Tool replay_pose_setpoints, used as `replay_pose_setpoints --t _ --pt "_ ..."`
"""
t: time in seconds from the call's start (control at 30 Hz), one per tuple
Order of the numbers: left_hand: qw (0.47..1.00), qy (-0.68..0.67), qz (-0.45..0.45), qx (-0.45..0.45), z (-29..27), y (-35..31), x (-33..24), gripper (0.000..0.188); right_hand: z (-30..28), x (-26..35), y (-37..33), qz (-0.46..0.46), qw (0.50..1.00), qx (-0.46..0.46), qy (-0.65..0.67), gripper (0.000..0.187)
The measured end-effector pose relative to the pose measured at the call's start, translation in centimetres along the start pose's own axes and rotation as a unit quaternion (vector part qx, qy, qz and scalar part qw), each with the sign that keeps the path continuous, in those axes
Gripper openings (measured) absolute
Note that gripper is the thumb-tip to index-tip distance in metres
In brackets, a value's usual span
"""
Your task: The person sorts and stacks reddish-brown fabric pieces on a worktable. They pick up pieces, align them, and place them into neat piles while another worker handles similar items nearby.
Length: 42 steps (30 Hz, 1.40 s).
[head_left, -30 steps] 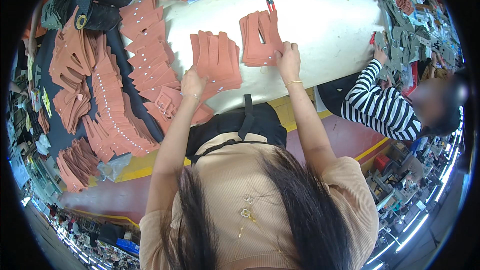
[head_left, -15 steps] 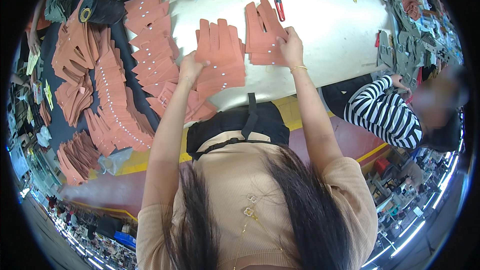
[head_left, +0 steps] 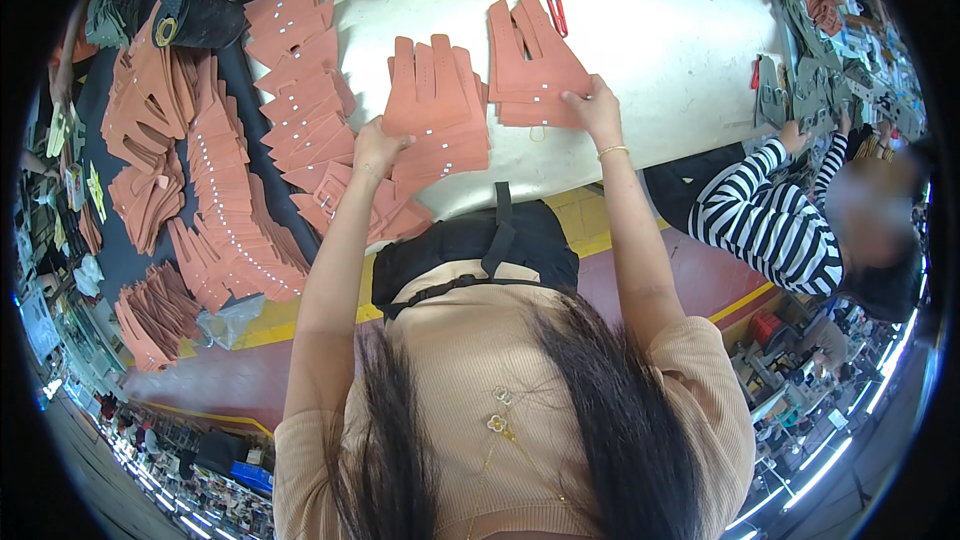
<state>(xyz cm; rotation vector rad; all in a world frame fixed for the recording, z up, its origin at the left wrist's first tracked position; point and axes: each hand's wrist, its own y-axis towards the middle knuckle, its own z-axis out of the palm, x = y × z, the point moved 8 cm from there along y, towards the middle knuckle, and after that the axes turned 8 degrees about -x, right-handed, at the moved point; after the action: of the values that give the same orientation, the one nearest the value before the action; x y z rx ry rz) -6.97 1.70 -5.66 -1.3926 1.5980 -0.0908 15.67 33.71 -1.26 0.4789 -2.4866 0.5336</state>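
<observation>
1. Since half a second ago, the right hand (head_left: 600, 115) has drawn outward and nearer the person, swinging along the lower right corner of the right stack of flat, slotted, coral-coloured, leather-like pieces (head_left: 540, 75). Unlike one second ago, the small thread snips with dark blades and red handles (head_left: 559, 20), the landmark here, lie wholly uncovered by that stack.
2. Far left of the snips and nearer the person, long overlapping coral piles with small white marks (head_left: 222, 210) lie on a dark surface.
3. Closer on the snips' left, an overlapping row of similar coral pieces (head_left: 305, 95) runs toward the person.
4. Left of the snips and nearer the person, the left hand (head_left: 378, 148) pinches the lower left edge of the left stack of coral pieces (head_left: 438, 105), thumb on top; its other fingers are partly hidden.
5. Just left of the snips, the right stack fans slightly on the cream tabletop (head_left: 660, 60). Right of and nearer the person than the snips, the right hand pinches its corner, thumb on top; how many layers, I cannot tell.
6. Well right of the snips, nearer the person, is a co-worker's black-and-white striped sleeve (head_left: 760, 230).
</observation>
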Motion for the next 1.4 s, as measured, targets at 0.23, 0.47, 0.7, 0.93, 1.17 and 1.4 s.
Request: replay_pose_setpoints --t 0.23,0.47,0.7,0.93,1.17,1.4 --pt "0.999 0.039 0.025 -0.027 -0.5 -0.9 -1.3 0.046 -0.3 1.9 -1.5 -0.085 0.989 -0.076 -0.09 0.037" --pt "0.999 -0.046 0.017 0.004 -0.3 -1.3 -2.2 0.041 -0.6 1.8 -1.6 -0.071 0.994 -0.067 -0.056 0.036" --pt "0.996 -0.088 0.016 0.019 -0.1 -1.2 -2.0 0.042 -0.1 0.9 -0.8 -0.033 0.998 -0.048 -0.007 0.026" --pt "0.99 -0.129 0.055 -0.02 -0.2 0.7 -2.0 0.042 -0.3 1.5 0.2 0.002 0.998 -0.048 0.043 0.021" --pt "0.995 -0.079 0.057 -0.037 -0.6 2.8 -2.7 0.045 0.8 3.8 2.3 -0.007 0.999 -0.035 0.001 0.026" --pt "0.993 -0.097 0.03 -0.064 -1.3 -1.2 -3.1 0.072 0.1 -0.1 -0.3 0.126 0.981 0.001 0.144 0.039"
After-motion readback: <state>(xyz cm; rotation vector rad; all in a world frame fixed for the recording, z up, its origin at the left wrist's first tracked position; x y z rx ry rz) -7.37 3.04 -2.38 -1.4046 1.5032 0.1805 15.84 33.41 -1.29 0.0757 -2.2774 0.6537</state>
